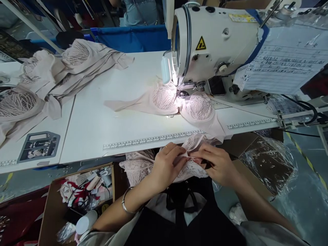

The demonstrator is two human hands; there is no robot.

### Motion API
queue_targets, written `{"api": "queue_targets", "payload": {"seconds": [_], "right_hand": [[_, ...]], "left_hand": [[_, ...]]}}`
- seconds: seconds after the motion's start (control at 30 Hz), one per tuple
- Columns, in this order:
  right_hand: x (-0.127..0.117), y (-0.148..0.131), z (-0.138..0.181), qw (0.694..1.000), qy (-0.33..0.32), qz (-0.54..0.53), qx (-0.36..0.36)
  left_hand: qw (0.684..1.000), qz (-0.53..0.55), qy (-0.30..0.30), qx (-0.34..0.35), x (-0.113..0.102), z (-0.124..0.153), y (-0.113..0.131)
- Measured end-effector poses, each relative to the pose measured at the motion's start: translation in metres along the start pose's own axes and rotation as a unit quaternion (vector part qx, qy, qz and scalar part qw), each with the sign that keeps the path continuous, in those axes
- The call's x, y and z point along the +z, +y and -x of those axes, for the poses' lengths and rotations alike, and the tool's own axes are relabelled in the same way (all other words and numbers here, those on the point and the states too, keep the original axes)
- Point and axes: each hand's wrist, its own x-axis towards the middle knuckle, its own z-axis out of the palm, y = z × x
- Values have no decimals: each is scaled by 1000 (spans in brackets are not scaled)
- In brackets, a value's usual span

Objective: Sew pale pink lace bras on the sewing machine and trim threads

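Pale lace fabric (pixel 192 142) lies at the front edge of the surface (pixel 89 119), on our side of the sewing machine (pixel 212 41), pinched by both our left hand (pixel 169 164) and right hand (pixel 217 162), fingertips close together. We judge that light, even tension and a flat edge serve best, since thin lace likely puckers or stretches.
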Motion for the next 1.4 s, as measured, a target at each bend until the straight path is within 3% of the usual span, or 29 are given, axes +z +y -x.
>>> {"api": "queue_targets", "payload": {"seconds": [0.1,0.2,0.27,0.33,0.43,0.5,0.7,0.93,1.17,1.23,1.4], "right_hand": [[-2,9,0,990,59,125,-37],[-3,16,-1,979,45,186,-66],[-8,19,-2,988,7,136,-75],[-17,20,-2,997,-52,16,-52],[-35,24,-1,980,-147,-135,12],[-45,28,1,974,-162,-154,34],[-49,41,9,996,-68,-56,27],[-44,39,15,997,47,-28,62],[-24,23,12,979,172,31,104],[-22,22,11,975,188,54,110],[-27,24,7,983,171,64,34]], "left_hand": [[998,53,-3,-35,-1,2,-2],[991,119,-14,-63,-2,2,-4],[988,136,-9,-78,-5,1,-6],[984,145,-1,-107,-10,-1,-8],[974,172,8,-150,-18,-2,-12],[966,196,20,-170,-20,-1,-14],[951,220,70,-207,-18,4,-19],[957,195,125,-175,-12,6,-21],[970,136,157,-127,-10,9,-28],[968,131,164,-135,-9,11,-32],[964,135,178,-142,-5,13,-38]]}}
